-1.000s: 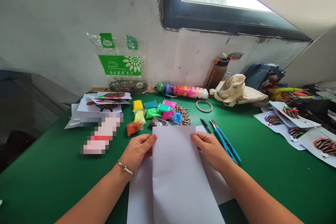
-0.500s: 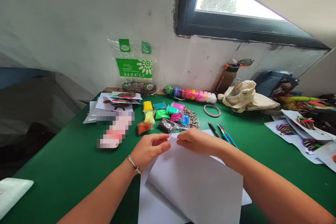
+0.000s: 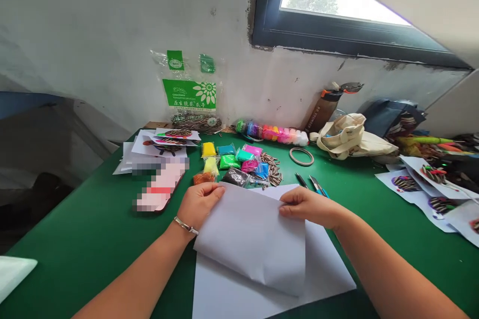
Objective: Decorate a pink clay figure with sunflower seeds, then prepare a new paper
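One white paper [image 3: 250,239], pinched at two corners.
Its upper left is gripped by the left hand [image 3: 198,205], its upper right by the right hand [image 3: 310,207], fingers closed; below the fingers another sheet [image 3: 329,266] is seen, beyond them coloured packets [image 3: 229,161].

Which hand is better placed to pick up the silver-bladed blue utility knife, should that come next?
The right hand, probably: it is close to the utility knife, while the left hand is farther off, at the left of the white paper sheet both pinch.
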`<state>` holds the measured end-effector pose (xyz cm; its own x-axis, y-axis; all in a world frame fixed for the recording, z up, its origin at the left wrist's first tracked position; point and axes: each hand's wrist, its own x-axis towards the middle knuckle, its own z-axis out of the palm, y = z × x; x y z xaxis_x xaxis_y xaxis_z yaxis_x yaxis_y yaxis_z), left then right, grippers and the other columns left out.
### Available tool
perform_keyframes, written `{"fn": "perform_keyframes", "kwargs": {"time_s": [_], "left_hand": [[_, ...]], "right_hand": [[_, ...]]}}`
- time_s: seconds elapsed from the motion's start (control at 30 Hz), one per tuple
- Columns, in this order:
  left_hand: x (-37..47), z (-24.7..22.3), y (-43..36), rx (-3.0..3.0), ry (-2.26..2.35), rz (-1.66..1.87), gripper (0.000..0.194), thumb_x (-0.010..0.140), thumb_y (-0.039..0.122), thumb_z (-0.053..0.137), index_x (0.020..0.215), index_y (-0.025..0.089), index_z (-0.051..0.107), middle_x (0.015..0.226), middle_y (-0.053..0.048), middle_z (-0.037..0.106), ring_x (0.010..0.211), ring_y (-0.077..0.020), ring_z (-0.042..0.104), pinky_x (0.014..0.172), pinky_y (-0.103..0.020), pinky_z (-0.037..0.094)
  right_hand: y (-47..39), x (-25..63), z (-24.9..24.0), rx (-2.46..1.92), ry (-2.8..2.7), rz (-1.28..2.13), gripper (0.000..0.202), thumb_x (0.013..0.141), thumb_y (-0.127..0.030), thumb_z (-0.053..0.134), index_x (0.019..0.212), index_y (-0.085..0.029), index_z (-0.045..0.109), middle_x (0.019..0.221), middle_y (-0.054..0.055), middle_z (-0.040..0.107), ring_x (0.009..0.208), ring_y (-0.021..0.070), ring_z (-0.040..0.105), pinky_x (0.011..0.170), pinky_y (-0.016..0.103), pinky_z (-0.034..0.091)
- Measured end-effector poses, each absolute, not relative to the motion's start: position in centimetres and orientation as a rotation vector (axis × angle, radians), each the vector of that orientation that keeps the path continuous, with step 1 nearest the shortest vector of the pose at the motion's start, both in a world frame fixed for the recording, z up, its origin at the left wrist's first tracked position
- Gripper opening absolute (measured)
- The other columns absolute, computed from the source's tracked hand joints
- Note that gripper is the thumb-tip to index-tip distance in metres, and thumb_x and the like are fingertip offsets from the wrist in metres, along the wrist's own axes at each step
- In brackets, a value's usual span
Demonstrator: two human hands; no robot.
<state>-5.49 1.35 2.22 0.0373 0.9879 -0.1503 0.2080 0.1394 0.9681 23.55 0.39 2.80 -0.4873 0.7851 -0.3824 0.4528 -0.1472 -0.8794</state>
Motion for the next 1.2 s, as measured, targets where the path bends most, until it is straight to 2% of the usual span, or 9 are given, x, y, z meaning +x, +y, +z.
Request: {"fn": "perform_keyframes", "kwargs": {"time_s": [0.17,0.3,0.47,0.77,0.83,1.0,1.2], "left_hand": [[-5.8,2.0,1.6,1.173,1.402,0.997,0.047,0.059,0.054,0.076,0.082,0.014,0.075,0.062,0.000,0.063,0.052,-0.0130,0.050,0.046,-0.021,0.036],[-6.1,1.5,1.9,1.168,1.463,1.073,0.049,0.059,0.054,0.077,0.088,0.014,0.075,0.067,-0.001,0.066,0.053,-0.0120,0.050,0.044,-0.020,0.037],[-6.4,0.7,2.3,1.063,1.417,1.104,0.052,0.058,0.052,0.079,0.093,0.014,0.075,0.067,-0.002,0.066,0.052,-0.0118,0.052,0.044,-0.020,0.039],[-5.7,0.5,2.0,1.083,1.396,1.080,0.053,0.060,0.054,0.077,0.093,0.013,0.073,0.060,0.001,0.061,0.049,-0.0105,0.048,0.043,-0.020,0.035],[-5.2,0.7,1.8,1.142,1.439,1.088,0.051,0.061,0.055,0.075,0.089,0.013,0.073,0.059,0.002,0.059,0.049,-0.0104,0.046,0.044,-0.021,0.035],[-4.7,0.5,1.4,1.360,1.552,1.109,0.044,0.071,0.058,0.061,0.083,0.016,0.068,0.063,0.001,0.059,0.055,-0.0142,0.049,0.049,-0.023,0.037],[-4.5,0.6,1.2,1.688,1.713,1.120,0.033,0.082,0.050,0.048,0.082,0.020,0.064,0.066,0.000,0.062,0.059,-0.0175,0.055,0.056,-0.027,0.040]], "right_hand": [[-1.4,23.6,1.8,-1.401,-1.231,1.511,0.028,0.072,-0.042,0.072,0.078,-0.015,0.067,0.069,0.001,0.058,0.064,0.0128,0.050,0.058,0.025,0.037],[-2.0,22.4,1.6,-1.285,-0.922,1.521,0.033,0.070,-0.044,0.074,0.086,-0.016,0.066,0.078,0.004,0.063,0.071,0.0163,0.057,0.065,0.028,0.043],[-2.1,21.9,1.0,-1.264,-0.946,1.430,0.032,0.074,-0.047,0.071,0.071,-0.015,0.063,0.067,0.001,0.057,0.062,0.0132,0.051,0.059,0.026,0.039],[-1.7,22.3,0.4,-1.347,-1.111,1.213,0.033,0.083,-0.049,0.057,0.074,-0.018,0.057,0.067,-0.001,0.051,0.060,0.0119,0.043,0.054,0.024,0.034],[-1.6,22.2,0.2,-1.431,-1.199,1.065,0.034,0.086,-0.050,0.051,0.073,-0.019,0.053,0.067,-0.001,0.049,0.061,0.0123,0.041,0.054,0.024,0.032],[-1.6,21.3,0.2,-1.673,-1.447,0.455,0.035,0.093,-0.045,0.039,0.068,-0.022,0.041,0.061,-0.004,0.038,0.057,0.0126,0.034,0.052,0.025,0.026],[-1.6,21.0,0.3,-1.667,-1.583,0.078,0.029,0.097,-0.038,0.034,0.074,-0.023,0.043,0.059,-0.004,0.040,0.052,0.0131,0.034,0.052,0.025,0.027]]}}
